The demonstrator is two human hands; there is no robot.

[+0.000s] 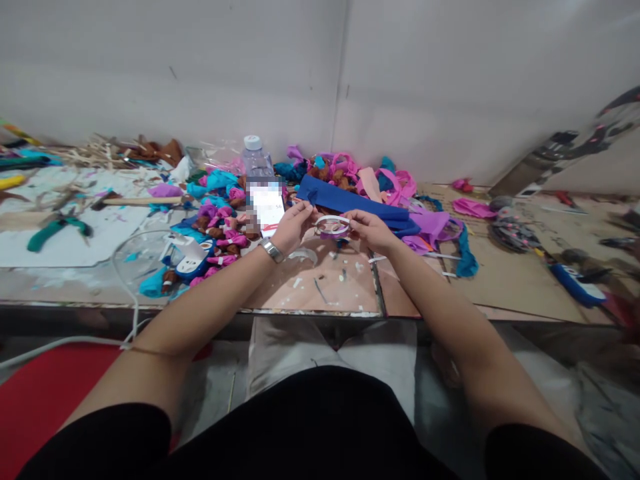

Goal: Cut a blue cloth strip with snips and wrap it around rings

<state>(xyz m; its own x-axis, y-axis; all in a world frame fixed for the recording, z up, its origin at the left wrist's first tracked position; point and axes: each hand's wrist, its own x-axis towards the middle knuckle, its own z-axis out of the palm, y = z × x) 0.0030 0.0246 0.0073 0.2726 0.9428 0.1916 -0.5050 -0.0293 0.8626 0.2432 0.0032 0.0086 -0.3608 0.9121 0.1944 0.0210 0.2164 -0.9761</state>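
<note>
Between my two hands is a thin white band (334,219), curved into a loop like a plastic headband, with some purple along its lower side. My right hand (369,231) pinches the band's right end. At its left side, my left hand (296,225) is closed with fingertips pressed together; what they grip is too small to make out. Both hands hover over the front of the worktable. Just behind them lies a folded strip of blue cloth (353,199). A phone with a lit screen (267,203) stands beside my left hand.
Knotted pink, blue and brown cloth pieces (220,227) heap at left around a blue-and-white power strip (193,260). A clear bottle (257,159) stands behind. Green-handled pliers (55,232) and a hammer (135,201) lie further left. Purple cloth (433,225) and another power strip (577,283) are at right.
</note>
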